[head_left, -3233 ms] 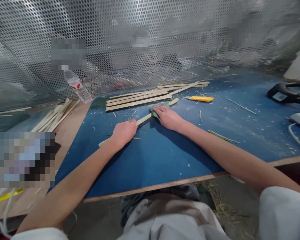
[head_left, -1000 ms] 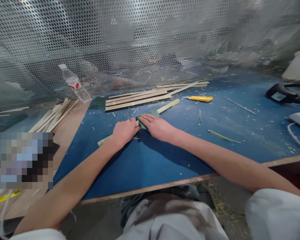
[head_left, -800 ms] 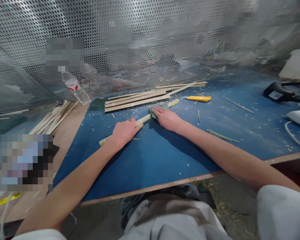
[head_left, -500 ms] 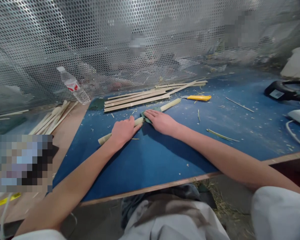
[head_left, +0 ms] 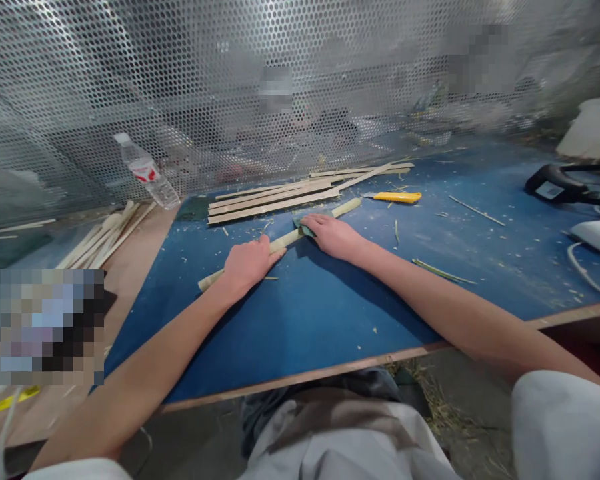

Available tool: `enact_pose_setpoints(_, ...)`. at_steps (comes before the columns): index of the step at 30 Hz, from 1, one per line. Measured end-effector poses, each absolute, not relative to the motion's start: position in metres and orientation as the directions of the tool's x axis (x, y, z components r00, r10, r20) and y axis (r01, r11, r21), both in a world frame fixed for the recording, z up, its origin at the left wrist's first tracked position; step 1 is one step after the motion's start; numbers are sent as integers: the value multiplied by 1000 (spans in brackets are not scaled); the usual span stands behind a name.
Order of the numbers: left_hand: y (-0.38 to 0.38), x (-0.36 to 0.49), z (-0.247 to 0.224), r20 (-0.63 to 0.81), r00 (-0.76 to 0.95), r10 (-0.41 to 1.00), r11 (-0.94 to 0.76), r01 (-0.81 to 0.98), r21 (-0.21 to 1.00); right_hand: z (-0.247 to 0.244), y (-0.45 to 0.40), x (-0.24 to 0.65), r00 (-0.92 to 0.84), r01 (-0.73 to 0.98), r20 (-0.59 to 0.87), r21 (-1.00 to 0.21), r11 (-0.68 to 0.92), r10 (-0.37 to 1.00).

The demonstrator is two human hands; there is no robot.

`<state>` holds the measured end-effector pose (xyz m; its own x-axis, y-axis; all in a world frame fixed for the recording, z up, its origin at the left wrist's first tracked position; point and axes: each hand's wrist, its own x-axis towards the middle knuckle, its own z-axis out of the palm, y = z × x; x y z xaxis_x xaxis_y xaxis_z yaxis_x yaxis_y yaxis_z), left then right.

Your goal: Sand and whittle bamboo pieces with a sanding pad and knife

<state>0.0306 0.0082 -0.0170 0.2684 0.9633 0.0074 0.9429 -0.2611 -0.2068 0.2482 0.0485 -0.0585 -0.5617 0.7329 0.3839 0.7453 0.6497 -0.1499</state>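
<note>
L hand (head_left: 250, 261) has fingers wrapped round the wood strip (head_left: 287, 239), which lies slantwise over the blue table (head_left: 300, 327). R hand (head_left: 333, 237) has fingers close together, bent over a green cloth (head_left: 306, 229) (or sandpaper, can't tell) and holding it on same strip; its thumb is hidden. Step in hand is prob. rubbing the strip. Next stroke would call for firm L grip and even R pressure. Yellow knife (head_left: 397, 197) lies near the strip's far end.

two hands (head_left: 250, 262), one held strip (head_left: 286, 240), one knife (head_left: 399, 197), one bottle (head_left: 145, 172)
</note>
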Motion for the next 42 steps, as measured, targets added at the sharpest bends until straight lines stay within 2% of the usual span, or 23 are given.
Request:
enact_pose_setpoints(2,8,31,-17,3,265,964,-259,944,-203,-59,46,244,-570,736,388,-150,660,724)
enact_pose_setpoints(7,9,27,-19,-19,296,955,-294,936,-193,-66,32,218,-689,587,443,-125,800,574)
enact_pose_setpoints(12,9,29,-19,3,262,965,-257,950,-179,-59,48,250,-564,746,379,-147,650,733)
enact_pose_setpoints(14,8,30,-19,10,264,965,-258,949,-181,-56,48,254,-540,771,371,-141,621,755)
enact_pose_setpoints(20,7,29,-21,17,259,966,-253,953,-164,-65,30,223,-688,599,433,-116,793,583)
enact_pose_setpoints(22,6,30,-22,25,244,970,-237,959,-155,-66,36,230,-670,625,426,-119,772,608)
enact_pose_setpoints(27,4,35,-20,42,228,973,-219,964,-147,-61,49,254,-523,786,384,-128,605,761)
enact_pose_setpoints(34,5,32,-19,2,242,970,-240,960,-144,-71,32,218,-693,559,444,-165,812,568)
enact_pose_setpoints(36,5,32,-19,5,228,974,-225,963,-146,-72,45,234,-661,589,440,-198,783,608)
enact_pose_setpoints(40,6,35,-20,30,225,974,-218,965,-146,-69,65,266,-508,758,408,-207,618,759)
enact_pose_setpoints(42,5,35,-19,28,228,973,-222,963,-151,-68,58,258,-516,760,410,-186,623,752)
